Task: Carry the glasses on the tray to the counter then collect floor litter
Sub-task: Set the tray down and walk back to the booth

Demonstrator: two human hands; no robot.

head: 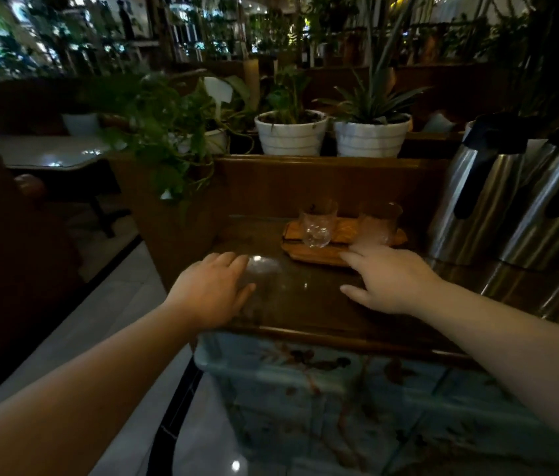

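Observation:
A small wooden tray lies on the dark glossy counter. Two clear glasses stand on it: one at the left, one at the right. My right hand hovers palm down over the counter, fingers spread, its fingertips at the tray's near edge, holding nothing. My left hand is palm down over the counter's left end, fingers apart, apart from the tray and empty. The view is dim and slightly blurred.
Two steel thermos jugs stand at the counter's right. White plant pots line a raised wooden ledge behind the tray, and a leafy vine hangs at the left. Pale tiled floor and a table lie to the left.

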